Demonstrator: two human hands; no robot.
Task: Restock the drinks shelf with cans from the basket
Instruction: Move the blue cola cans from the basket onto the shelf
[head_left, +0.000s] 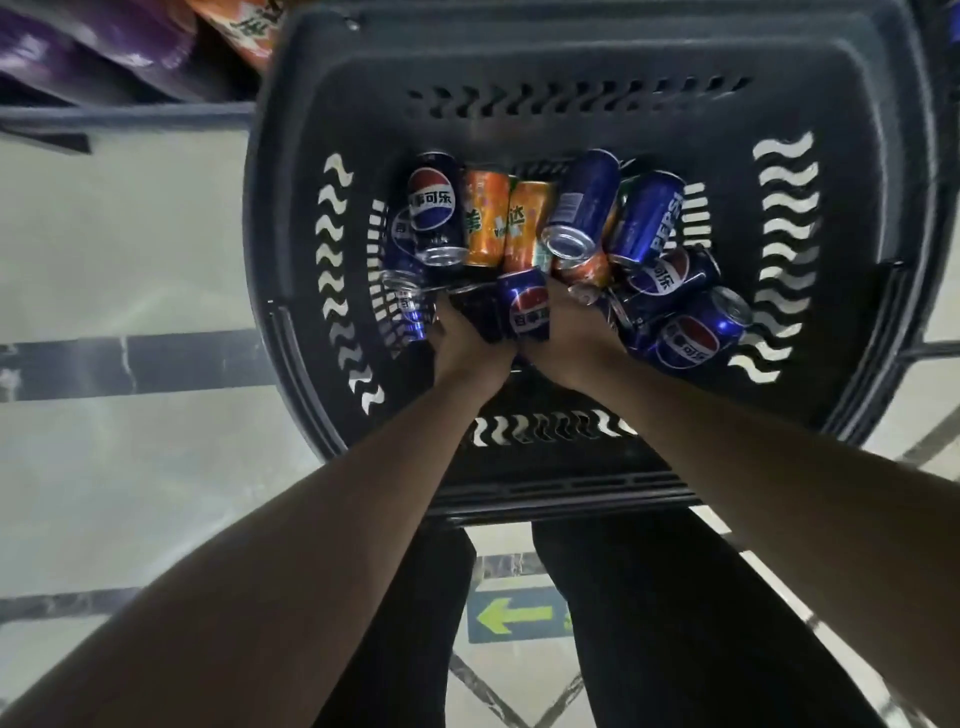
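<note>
Both hands are down in the basket (878, 218). The left hand (462, 338) and right hand (566, 332) have their fingers wrapped round dark and blue cans, a blue cola can (524, 306) standing between them. Beyond and to either side of the fingers lie many more: blue cans, orange cans (506, 223). The basket looks largely full, so restocking seems barely begun; the shelf's state cannot be judged.

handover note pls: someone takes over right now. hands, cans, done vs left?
Left hand and right hand: both deep in the basket, together around a blue can; exact grip hidden.
Cans: a loose pile of blue ones, plus orange cans, all still in the basket.
Shelf: not clearly in view.
Done: nothing visibly lifted out.
Left: lift cans, stock the shelf.
</note>
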